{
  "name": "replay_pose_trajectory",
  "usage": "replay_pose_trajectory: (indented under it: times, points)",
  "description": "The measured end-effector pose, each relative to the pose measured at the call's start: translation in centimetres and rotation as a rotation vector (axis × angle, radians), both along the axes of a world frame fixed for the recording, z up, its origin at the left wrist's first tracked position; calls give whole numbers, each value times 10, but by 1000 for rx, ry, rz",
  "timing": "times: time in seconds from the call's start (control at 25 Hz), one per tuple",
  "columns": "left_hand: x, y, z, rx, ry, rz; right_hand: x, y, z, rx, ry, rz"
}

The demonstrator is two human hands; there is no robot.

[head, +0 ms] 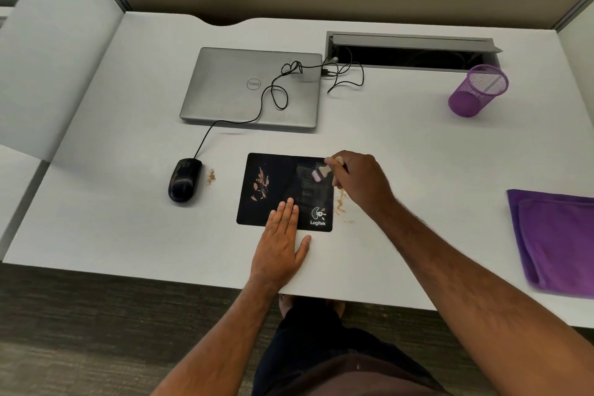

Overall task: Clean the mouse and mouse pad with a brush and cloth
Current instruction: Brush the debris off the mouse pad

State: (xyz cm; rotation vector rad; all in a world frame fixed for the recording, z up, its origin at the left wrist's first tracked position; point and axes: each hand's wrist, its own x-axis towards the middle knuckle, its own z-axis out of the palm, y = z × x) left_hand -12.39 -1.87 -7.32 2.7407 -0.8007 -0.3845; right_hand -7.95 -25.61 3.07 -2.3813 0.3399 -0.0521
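A person standing at a pale grey desk presses the left hand flat on the near edge of a black rectangular mouse pad — fingers straight and together on the pad, thumb out on the desk. The right hand hovers at the pad's far right corner, its fingers curled round a small brush with a pale handle and pinkish-white bristles, blurred, the bristles over the pad's upper right area. A patch of tan crumbs lies on the left part of the pad; more tan specks are scattered on the desk just beside the pad's right edge. A white logo and lettering sit in the pad's near right corner.

To the left of the pad, apart from it, a black wired computer mouse rests on the desk with a small heap of tan dust just beside its right side. Its black cable runs up over a closed silver laptop behind the pad and toward an open grey cable tray set in the desk. A purple mesh pen cup stands near the tray's right end. A folded purple cloth lies at the desk's right edge — well apart from both hands.
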Motion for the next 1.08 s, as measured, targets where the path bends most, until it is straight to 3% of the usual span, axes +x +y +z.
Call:
replay_pose_trajectory:
  times: [0.24,0.44,0.68,0.92,1.08]
  points:
    - [0,1,-2,10,-10,-1,2,-16,-3,-128,-51,-186]
    - [1,1,-3,17,-10,-3,13,3,-1,94,-46,-80]
    - [1,0,-3,14,-8,-5,18,-16,0,-46,-23,-195]
    - [1,0,-3,16,-10,-2,26,5,0,102,-39,-116]
    - [1,0,-2,6,-3,-2,27,-9,0,-46,3,-154]
